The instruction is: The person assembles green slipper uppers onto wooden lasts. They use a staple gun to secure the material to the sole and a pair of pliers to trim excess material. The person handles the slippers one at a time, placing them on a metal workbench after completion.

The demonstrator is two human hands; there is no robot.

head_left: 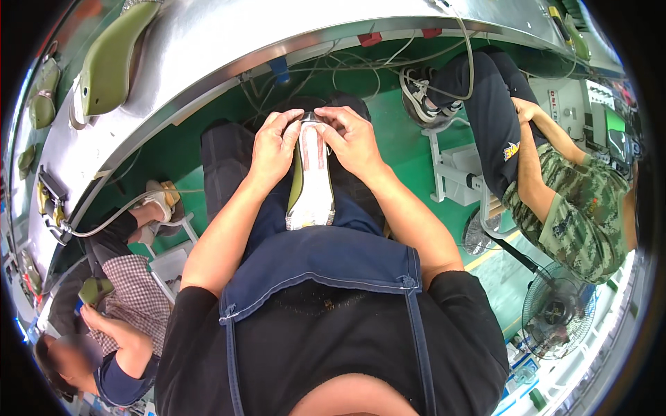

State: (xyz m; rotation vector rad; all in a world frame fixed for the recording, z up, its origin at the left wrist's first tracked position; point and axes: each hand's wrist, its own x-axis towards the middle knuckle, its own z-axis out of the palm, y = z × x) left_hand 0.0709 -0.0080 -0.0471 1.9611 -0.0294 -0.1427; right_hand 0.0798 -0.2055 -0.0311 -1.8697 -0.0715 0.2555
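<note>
Head-worn left fisheye; looks down from above, close over wearer's apron (322,260).

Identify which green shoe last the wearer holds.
The shoe last held by the left hand and right hand, its white side up; the others lie on the bench or in a co-worker's hand.

Counter (229,31) edge obstructing front and left, cable (471,69) looping over it, gap open beside right hand (354,142), bounded by co-worker's leg (488,114) and white stool (458,164), room between left hand (272,150) and counter.
</note>
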